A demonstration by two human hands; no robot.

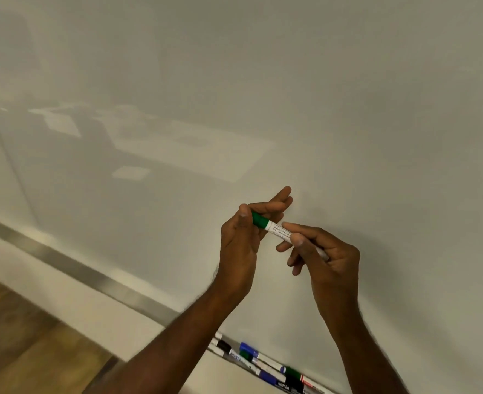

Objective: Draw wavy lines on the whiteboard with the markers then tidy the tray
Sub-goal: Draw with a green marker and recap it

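Left hand was pinching the green cap of a marker, thumb on top and index finger curled behind it, while the other fingers stuck out straight toward the whiteboard. Right hand had the white barrel gripped between thumb and fingers, with the back end of the marker running down into the palm. Both hands were up in front of the board, well above the tray.

From where I sat, this looked like the uncapping step, or maybe recapping, honestly couldn't call it from one look. The cap was seated on the barrel with no gap showing. I couldn't see any lines on the board near the hands, just faint reflections, so I figured drawing hadn't started and this was the first marker coming open.

Next move, as I read it: pull the two hands straight apart along the marker's length, keep the cap tucked in the left, then turn the tip toward the board with the right.

Down in the tray sat a loose jumble of other markers, blue, black, green and red caps, some crossing each other. Tidying those was clearly a job for later.
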